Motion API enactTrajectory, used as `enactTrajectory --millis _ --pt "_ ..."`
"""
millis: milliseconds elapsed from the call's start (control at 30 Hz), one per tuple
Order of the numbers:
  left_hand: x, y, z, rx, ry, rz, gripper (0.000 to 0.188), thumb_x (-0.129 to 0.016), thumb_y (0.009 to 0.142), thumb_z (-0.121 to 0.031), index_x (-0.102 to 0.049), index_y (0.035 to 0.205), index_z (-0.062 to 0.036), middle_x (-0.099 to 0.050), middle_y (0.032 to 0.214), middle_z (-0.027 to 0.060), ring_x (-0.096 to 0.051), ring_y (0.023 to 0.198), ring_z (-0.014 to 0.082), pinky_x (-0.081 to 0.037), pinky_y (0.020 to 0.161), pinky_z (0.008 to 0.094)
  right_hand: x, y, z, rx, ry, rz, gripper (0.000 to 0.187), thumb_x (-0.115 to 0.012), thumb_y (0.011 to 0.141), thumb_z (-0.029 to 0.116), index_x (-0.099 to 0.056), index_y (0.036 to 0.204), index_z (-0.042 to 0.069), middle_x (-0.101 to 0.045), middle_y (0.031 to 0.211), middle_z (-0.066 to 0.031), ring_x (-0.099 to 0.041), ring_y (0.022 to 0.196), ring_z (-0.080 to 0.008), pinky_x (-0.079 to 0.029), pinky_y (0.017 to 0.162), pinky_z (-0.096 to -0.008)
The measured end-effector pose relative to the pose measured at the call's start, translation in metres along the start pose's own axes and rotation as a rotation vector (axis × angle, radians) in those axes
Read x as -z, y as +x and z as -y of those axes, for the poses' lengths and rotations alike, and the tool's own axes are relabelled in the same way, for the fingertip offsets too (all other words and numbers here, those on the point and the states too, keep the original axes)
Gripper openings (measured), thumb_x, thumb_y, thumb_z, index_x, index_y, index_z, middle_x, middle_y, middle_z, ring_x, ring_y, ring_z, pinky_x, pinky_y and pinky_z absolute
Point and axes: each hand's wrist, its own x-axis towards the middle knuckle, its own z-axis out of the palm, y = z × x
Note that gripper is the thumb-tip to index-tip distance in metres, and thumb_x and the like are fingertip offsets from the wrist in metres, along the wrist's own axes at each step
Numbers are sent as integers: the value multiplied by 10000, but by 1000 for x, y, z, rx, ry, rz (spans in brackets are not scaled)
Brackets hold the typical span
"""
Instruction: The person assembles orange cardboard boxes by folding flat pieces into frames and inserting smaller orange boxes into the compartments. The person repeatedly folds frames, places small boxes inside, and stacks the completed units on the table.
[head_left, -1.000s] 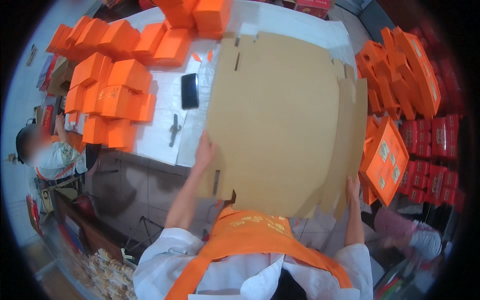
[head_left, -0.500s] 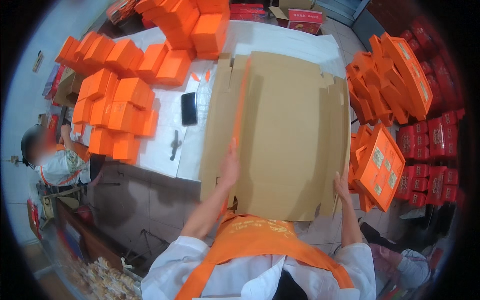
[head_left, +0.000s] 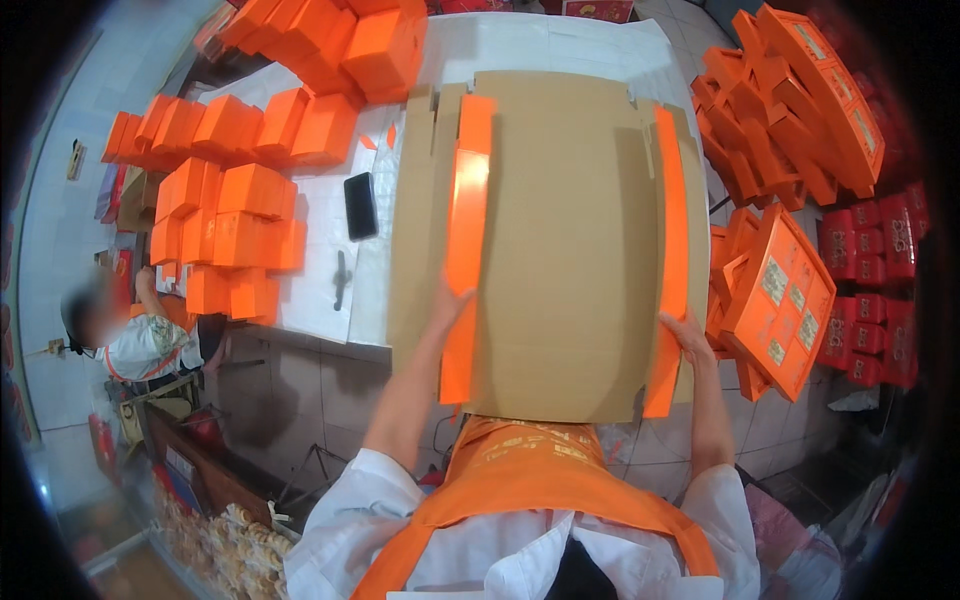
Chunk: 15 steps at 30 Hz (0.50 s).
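Observation:
A large brown cardboard sheet (head_left: 560, 240) lies over the table's right part, close to my apron. Along its left side a strip is folded over, its glossy orange face (head_left: 468, 220) up. A matching orange strip (head_left: 674, 220) stands up along the right side. My left hand (head_left: 453, 303) is closed on the left strip's outer edge, thumb over it and most fingers hidden behind. Near the lower part of the right strip, my right hand (head_left: 689, 337) grips that strip's outer edge with bent fingers.
Stacks of orange boxes (head_left: 235, 215) stand on the left of the white-covered table (head_left: 320, 190), beside a black phone (head_left: 361, 207) and a small dark tool (head_left: 342, 281). Orange box lids (head_left: 780, 300) and red boxes (head_left: 868, 240) are piled right. Another person (head_left: 150, 345) sits far left.
The left strip has tipped inward, showing its orange face. The right strip has come up, orange showing too. Both hands have moved slightly up in the picture with the strips.

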Motion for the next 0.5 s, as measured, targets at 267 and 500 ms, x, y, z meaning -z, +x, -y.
enactTrajectory --millis 267,500 --pt "-57 -19 -19 -74 573 -286 622 -521 800 -48 -231 1350 -29 -393 1295 184 -493 1035 319 -484 776 415 -32 8 -39 203 -812 -395 561 -563 844 213 -327 1269 -67 -420 1232 -284 -417 1144 -392 -339 971 -423" --pt "-22 -47 27 -599 411 -232 550 -474 769 14 -368 1302 -67 -381 1327 116 -476 1059 319 -456 831 411 -17 20 -78 550 -851 -451 548 -513 861 170 -296 1299 -78 -369 1289 -284 -356 1199 -409 -305 1015 -421"
